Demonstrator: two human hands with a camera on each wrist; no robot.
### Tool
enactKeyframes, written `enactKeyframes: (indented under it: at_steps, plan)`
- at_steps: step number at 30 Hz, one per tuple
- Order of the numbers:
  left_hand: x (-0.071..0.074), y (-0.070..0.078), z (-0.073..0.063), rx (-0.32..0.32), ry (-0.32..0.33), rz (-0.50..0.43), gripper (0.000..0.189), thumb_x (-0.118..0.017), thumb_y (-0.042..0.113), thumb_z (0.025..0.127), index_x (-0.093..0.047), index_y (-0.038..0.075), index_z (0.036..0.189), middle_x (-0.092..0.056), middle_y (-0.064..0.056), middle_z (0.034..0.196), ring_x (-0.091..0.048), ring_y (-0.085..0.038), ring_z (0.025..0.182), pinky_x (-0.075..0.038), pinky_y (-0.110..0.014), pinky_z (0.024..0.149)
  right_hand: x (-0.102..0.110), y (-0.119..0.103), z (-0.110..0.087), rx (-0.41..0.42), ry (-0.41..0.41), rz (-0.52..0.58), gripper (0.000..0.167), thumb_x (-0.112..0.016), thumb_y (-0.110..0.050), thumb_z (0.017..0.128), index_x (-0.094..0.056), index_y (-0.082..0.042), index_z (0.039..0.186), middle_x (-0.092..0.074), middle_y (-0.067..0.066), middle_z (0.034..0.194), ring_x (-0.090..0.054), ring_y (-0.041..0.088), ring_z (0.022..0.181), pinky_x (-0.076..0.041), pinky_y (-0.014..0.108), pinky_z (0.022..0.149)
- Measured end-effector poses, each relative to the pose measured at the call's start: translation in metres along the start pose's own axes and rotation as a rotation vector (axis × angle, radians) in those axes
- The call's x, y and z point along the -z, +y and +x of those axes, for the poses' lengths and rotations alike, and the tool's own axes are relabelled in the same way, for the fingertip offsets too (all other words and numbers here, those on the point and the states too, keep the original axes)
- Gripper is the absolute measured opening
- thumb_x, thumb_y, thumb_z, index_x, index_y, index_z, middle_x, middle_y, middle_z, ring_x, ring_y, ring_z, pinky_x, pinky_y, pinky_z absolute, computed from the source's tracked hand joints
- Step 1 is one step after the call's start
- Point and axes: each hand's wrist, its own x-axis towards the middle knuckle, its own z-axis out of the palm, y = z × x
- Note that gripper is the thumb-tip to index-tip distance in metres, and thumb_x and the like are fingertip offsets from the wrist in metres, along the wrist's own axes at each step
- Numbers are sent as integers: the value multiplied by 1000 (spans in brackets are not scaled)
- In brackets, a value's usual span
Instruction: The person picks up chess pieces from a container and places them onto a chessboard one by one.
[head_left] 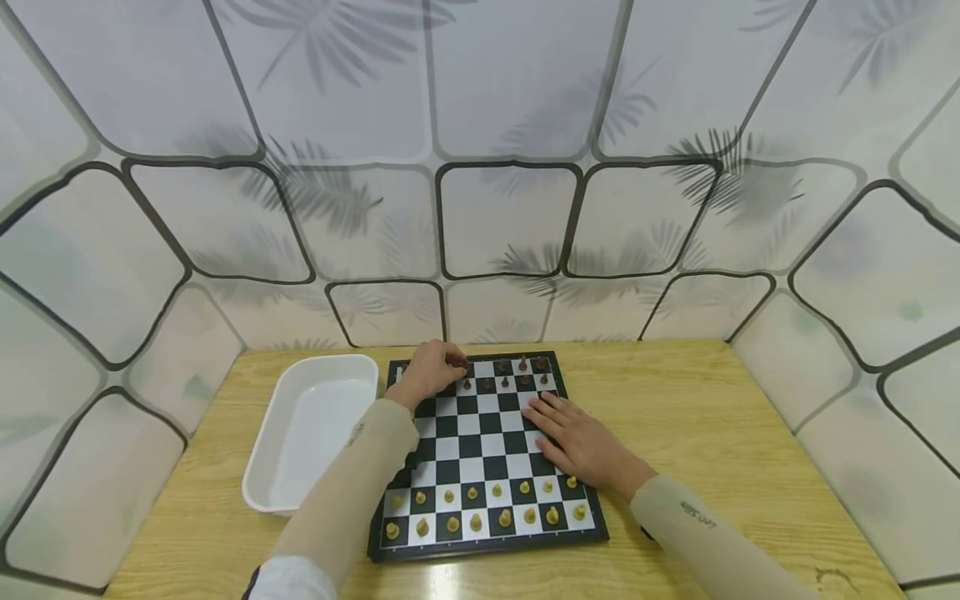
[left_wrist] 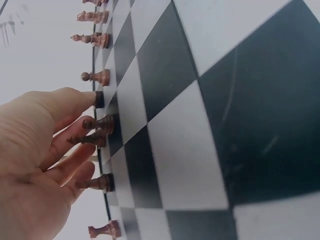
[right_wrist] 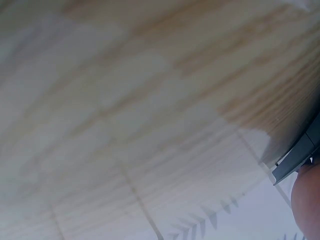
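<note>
Towards the far left of the black-and-white chessboard (head_left: pixel 469 447), my left hand (head_left: pixel 435 367) reaches in among the brown chess pieces (head_left: pixel 522 364). In the left wrist view, its thumb and fingers pinch a brown chess piece (left_wrist: pixel 99 100); only the base shows, so its kind is hidden. A brown pawn (left_wrist: pixel 96 76) and several other pieces stand close by. My right hand (head_left: pixel 581 437) rests on the board's right edge with fingers extended. The right wrist view catches only a bit of that hand (right_wrist: pixel 307 200) beside the dark board edge (right_wrist: pixel 297 157).
Two rows of yellow chess pieces (head_left: pixel 476 522) stand along the near side of the board. Left of the board is a white plastic tray (head_left: pixel 258 454). Both sit on a wooden table (head_left: pixel 675 392), with a patterned wall (head_left: pixel 502 221) behind.
</note>
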Motion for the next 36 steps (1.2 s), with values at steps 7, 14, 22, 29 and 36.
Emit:
enactKeyframes:
  at_steps: [7, 14, 22, 29, 36]
  plan:
    - [22, 0, -5, -5, -32, -31, 40, -75, 17, 98, -69, 4, 136, -73, -16, 127, -68, -32, 113, -57, -45, 95, 1, -1, 0, -2, -2, -6, 59, -43, -44, 112, -38, -17, 164, -38, 7, 170, -32, 31, 160, -30, 50, 129]
    - [50, 0, -20, -111, 27, 27, 41, -75, 14, 96, -68, 1, 135, -72, -22, 129, -66, -40, 120, -55, -52, 100, 2, -2, -1, -6, -5, -10, 59, -44, -43, 112, -39, -17, 164, -39, 7, 170, -33, 32, 159, -31, 50, 128]
    - [87, -16, -55, -115, 79, 33, 35, -74, 16, 98, -72, 2, 129, -74, -20, 128, -70, -39, 119, -54, -58, 102, 4, -2, -2, -3, -10, -9, 59, -44, -44, 112, -39, -17, 164, -39, 7, 170, -33, 32, 159, -31, 51, 128]
    - [104, -39, -85, -108, 127, 46, 25, -74, 13, 97, -76, 1, 118, -77, -18, 116, -71, -40, 111, -57, -56, 95, 5, -2, -1, 3, -6, -12, 59, -44, -43, 112, -38, -17, 164, -39, 8, 170, -32, 32, 160, -31, 50, 128]
    - [111, -57, -114, -94, 117, 54, 17, -75, 13, 95, -78, 5, 110, -80, -12, 107, -74, -35, 104, -58, -52, 90, 0, -1, 0, 6, 16, -5, 58, -44, -43, 112, -39, -18, 164, -40, 8, 169, -33, 31, 159, -32, 50, 127]
